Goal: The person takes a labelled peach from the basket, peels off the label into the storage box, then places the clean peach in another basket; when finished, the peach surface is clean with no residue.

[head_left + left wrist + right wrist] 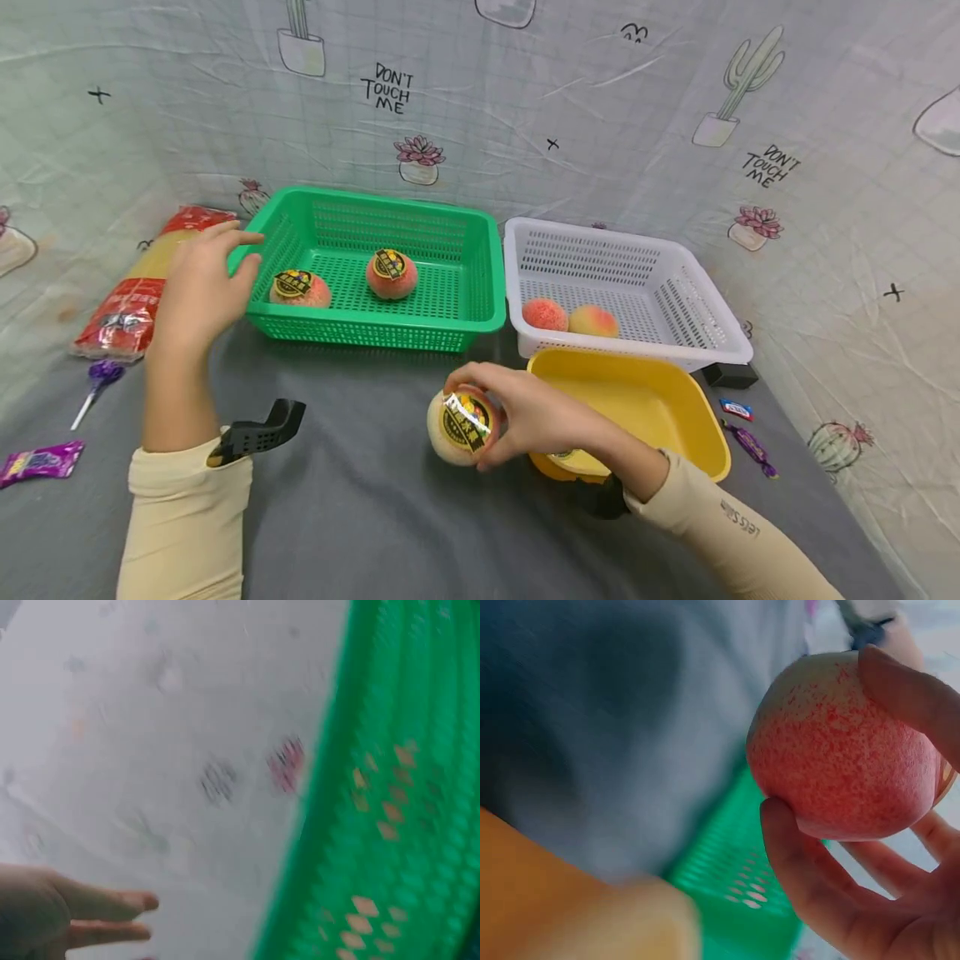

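The peach (462,427), gripped only by right hand (525,417) fingertips while the left hand (197,287) hovers relaxed, could slip onto the bench (375,500).

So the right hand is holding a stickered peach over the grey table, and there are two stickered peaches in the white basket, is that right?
Not quite. The right hand does hold a stickered peach over the grey table, but the two stickered peaches lie in the green basket. The white basket holds two peaches without visible stickers. The head view shows this.

The right hand (536,417) grips a labelled peach (462,426) beside the yellow tub (675,400); the left hand (198,287) hovers near the green basket (480,275).
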The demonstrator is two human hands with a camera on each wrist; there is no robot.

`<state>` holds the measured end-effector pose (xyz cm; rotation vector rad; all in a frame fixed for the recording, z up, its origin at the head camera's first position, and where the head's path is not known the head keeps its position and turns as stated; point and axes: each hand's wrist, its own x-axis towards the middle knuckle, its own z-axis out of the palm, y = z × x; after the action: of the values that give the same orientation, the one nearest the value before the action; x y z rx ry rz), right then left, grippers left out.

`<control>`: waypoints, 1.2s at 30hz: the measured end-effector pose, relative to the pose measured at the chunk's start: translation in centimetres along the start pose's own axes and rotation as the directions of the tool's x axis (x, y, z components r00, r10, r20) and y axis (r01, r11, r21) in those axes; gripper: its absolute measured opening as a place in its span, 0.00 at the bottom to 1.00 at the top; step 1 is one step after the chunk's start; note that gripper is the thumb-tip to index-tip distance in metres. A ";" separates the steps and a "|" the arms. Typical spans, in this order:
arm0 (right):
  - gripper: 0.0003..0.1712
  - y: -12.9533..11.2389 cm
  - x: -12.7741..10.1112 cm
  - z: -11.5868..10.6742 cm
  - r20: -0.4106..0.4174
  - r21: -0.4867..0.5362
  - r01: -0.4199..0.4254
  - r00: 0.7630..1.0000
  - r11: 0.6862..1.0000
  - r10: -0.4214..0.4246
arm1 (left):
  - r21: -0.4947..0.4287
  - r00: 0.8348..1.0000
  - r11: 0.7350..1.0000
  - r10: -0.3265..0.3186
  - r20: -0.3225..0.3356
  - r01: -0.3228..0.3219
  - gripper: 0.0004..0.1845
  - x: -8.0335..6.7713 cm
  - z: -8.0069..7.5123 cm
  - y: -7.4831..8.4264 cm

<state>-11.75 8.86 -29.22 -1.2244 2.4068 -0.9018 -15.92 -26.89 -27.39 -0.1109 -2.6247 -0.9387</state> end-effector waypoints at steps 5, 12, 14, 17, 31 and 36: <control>0.44 0.9 -1.0 2.3 0.072 0.004 -0.036 0.997 0.999 0.035 | -0.099 0.986 0.983 0.162 0.041 -0.157 0.15 -1.2 0.6 4.5; 0.44 2.0 -1.5 3.9 0.126 -0.016 -0.034 0.991 0.999 0.036 | -0.261 0.830 0.885 0.456 0.321 -0.385 0.14 -3.0 4.5 7.0; 0.44 2.0 -1.6 4.0 0.133 -0.019 -0.033 0.990 0.999 0.035 | -0.300 0.757 0.860 0.507 0.412 -0.413 0.15 -3.7 6.2 7.0; 0.43 2.1 -1.8 4.2 0.132 -0.022 -0.020 0.991 1.000 0.023 | -0.343 0.651 0.841 0.541 0.533 -0.419 0.17 -4.8 8.3 6.7; 0.30 1.0 -4.8 4.6 -0.123 0.057 -0.111 0.985 0.992 0.117 | -0.595 0.399 0.763 0.643 0.654 -0.255 0.46 -8.0 13.5 4.6; 0.08 0.8 -5.8 4.8 -0.169 0.133 -0.142 0.972 0.981 0.164 | -0.690 0.436 0.684 0.709 0.554 -0.237 0.40 -8.7 15.1 4.4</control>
<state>-6.31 11.91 -33.51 -0.9354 2.5018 -1.1332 -11.49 -13.56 -38.63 -1.7737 -2.5766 -1.5873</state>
